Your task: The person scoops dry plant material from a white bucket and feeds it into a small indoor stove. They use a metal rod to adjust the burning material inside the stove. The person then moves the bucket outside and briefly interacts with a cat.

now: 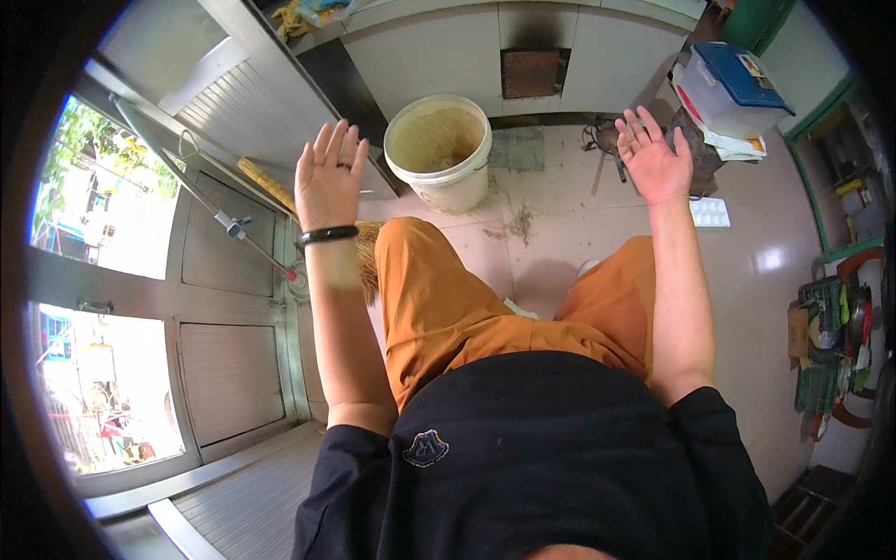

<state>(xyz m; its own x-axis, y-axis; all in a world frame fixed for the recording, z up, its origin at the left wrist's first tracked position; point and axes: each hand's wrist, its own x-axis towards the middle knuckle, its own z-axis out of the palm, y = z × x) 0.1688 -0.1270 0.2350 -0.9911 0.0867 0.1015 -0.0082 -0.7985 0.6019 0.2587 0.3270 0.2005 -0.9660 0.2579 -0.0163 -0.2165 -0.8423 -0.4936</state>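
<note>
Both my hands are raised before me with nothing in them. My left hand (327, 182), palm up, has its fingers slightly apart, a ring on one finger and a black band (330, 234) around the wrist. Just to its right stands a large white plastic bucket (448, 183), stained brown inside. My right hand (654, 157) is held palm up with fingers and thumb spread. Behind it on the floor is a dark metal object (600, 134), partly hidden. Below my left hand, a straw broom (368, 255) shows partly behind my forearm.
A tiled counter (427, 63) with a sooty opening (535, 73) spans the far side. Debris (520, 225) lies on the tiled floor. A blue-lidded plastic box (735, 91) stands at right, near a white tray (709, 213). A metal door (231, 336) is at left.
</note>
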